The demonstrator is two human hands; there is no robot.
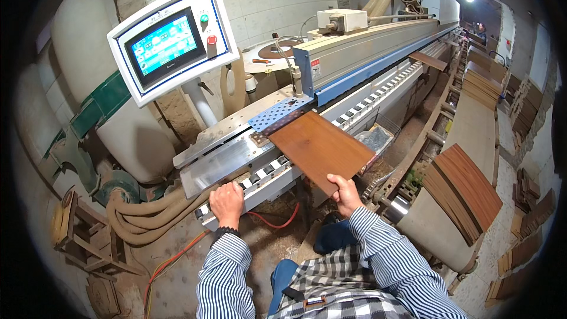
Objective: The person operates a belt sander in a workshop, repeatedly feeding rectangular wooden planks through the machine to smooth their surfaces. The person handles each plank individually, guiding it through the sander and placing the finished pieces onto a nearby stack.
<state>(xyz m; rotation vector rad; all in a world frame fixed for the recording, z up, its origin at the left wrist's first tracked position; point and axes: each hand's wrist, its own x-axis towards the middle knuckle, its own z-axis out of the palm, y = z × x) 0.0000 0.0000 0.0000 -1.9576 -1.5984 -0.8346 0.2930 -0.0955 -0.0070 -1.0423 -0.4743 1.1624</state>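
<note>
A flat reddish-brown wooden board (319, 147) lies on the edge-processing machine, its far end beside a perforated blue plate (280, 112). My right hand (345, 195) grips the board's near edge, thumb on top and fingers underneath. My left hand (227, 204) is curled over the front of the machine's white roller rail (264, 171), left of the board. A bare metal plate (212, 168) runs behind that rail. Above it, a white control panel (173, 35) with a lit screen stands on a post.
A roller conveyor (440, 127) carrying stacked boards (458, 192) runs along my right. More panels (534, 212) lean on the right. Thick hoses (142, 218), a wooden stool (82, 242) and red cables (274, 221) lie low at left and below. A person (481, 34) is far back.
</note>
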